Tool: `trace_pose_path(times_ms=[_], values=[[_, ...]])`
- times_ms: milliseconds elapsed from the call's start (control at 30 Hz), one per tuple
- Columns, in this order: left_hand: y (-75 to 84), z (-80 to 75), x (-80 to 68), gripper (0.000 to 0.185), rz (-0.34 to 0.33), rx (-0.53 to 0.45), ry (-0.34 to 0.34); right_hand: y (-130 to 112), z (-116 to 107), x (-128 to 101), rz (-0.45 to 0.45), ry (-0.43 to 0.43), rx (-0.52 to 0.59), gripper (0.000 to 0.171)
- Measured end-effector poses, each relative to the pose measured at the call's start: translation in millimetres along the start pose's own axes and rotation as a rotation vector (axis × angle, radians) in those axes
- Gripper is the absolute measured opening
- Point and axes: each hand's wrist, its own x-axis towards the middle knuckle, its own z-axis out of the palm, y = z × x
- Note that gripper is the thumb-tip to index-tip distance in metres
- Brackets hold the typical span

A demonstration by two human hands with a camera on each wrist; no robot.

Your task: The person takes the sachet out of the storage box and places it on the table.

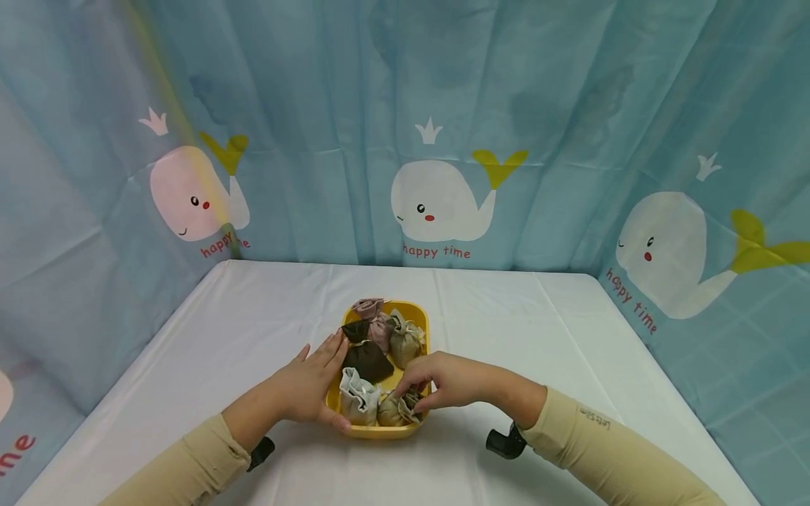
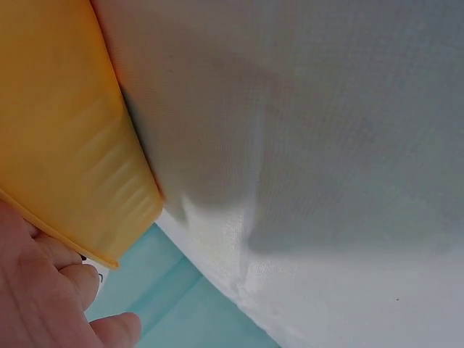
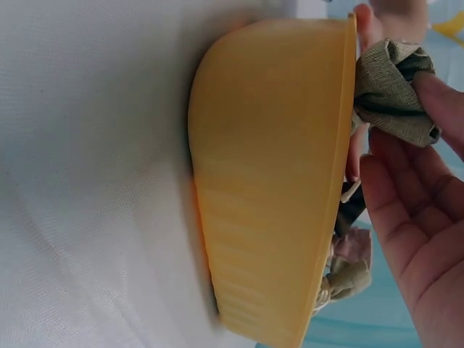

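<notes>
The right hand (image 1: 439, 379) pinches a green pouch (image 1: 394, 413) by its top at the near right corner of a tray (image 1: 380, 433), whose floor shows just beyond; the left hand (image 1: 310, 386), fingers straight, touches the left rim.

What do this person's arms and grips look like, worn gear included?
Left sleeve and right sleeve: beige; the right has small dark lettering. A black fitting shows by each cuff. Left grip and right grip: bare, no gloves.
</notes>
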Motion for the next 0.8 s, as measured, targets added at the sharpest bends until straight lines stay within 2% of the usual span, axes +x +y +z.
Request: trace_pose_path(times_ms=[200,367,600,800], values=[[-0.2,0.5,-1.0,0.136,-0.002,-0.003,0.003,0.0,0.7,2.9,0.011,0.038,-0.015,0.015],[0.5,-0.9,-2.1,0.135,0.001,-0.011,0.0,0.5,1.9,4.0,0.064,0.095,0.018,0.007],[1.2,-2.4,-3.2,0.135,0.0,-0.015,-0.002,0.8,2.7,5.3,0.132,0.154,0.043,0.004],[0.8,-1.6,-3.5,0.135,0.002,-0.015,0.011,-2.7,0.8,6.5,0.194,0.215,0.077,0.008]])
